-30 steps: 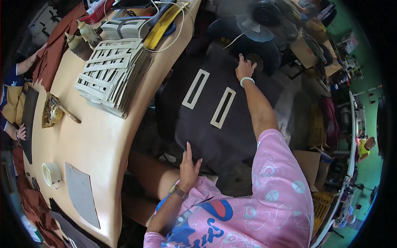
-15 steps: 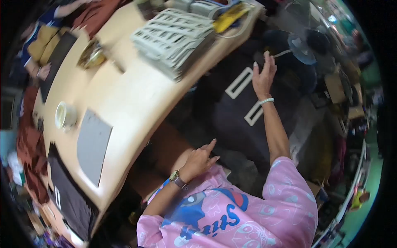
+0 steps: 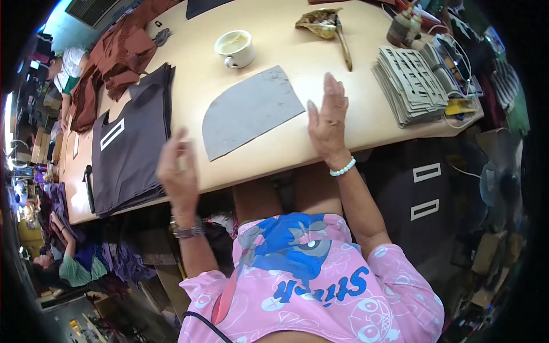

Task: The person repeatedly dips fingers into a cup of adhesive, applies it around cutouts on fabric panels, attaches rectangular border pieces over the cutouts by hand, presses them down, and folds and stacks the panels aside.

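My right hand (image 3: 330,120) is raised at the table's front edge, fingers stretched and thumb apart, holding nothing. A grey curved-edged sheet (image 3: 251,111) lies flat just to its left. Smeared by motion, my left hand (image 3: 178,166) is between that sheet and a stack of dark fabric pieces (image 3: 134,148); its fingers are not clear. The top dark piece carries a pale rectangular frame (image 3: 112,134). Beyond the grey sheet stands a white cup (image 3: 235,50) with pale contents. A brush (image 3: 343,47) leans on a crumpled yellowish wrapper (image 3: 318,23).
A pile of slotted pale card pieces (image 3: 410,86) sits at the table's right, beside bottles (image 3: 403,27). Reddish-brown fabric (image 3: 111,68) covers the far left edge. Dark fabric with two pale frames (image 3: 426,191) hangs low right. A person (image 3: 71,63) is at far left.
The view has swung from the dark fabric at the right back to the table. Both my hands have moved from over the floor side to the table's front edge.
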The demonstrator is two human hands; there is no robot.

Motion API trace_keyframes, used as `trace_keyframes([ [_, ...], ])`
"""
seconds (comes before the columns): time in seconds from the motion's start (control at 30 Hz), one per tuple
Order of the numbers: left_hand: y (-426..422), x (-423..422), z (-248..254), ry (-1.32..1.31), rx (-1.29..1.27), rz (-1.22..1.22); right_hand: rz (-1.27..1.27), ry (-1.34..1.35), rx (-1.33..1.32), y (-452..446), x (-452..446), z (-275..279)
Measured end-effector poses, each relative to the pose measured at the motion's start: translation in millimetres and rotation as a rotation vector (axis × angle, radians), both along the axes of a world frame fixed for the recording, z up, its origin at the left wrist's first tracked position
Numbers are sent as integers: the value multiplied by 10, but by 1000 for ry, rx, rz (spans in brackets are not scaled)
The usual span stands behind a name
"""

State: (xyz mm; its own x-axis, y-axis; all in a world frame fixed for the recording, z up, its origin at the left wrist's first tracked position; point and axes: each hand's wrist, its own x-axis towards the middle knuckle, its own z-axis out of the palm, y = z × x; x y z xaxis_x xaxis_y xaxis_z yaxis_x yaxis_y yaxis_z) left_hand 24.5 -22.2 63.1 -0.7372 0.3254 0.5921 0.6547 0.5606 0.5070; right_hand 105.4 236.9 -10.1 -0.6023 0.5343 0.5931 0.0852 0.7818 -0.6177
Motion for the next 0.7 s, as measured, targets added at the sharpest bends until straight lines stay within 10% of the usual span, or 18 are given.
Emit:
trace_keyframes([
  [0.4, -1396, -1263, -713, -254, -717, 258, 383, -10, -548, 760, 205, 74],
  [0.7, -1441, -1304, -684, -309, -426, 96, 439, -29, -748, 888, 187, 68],
])
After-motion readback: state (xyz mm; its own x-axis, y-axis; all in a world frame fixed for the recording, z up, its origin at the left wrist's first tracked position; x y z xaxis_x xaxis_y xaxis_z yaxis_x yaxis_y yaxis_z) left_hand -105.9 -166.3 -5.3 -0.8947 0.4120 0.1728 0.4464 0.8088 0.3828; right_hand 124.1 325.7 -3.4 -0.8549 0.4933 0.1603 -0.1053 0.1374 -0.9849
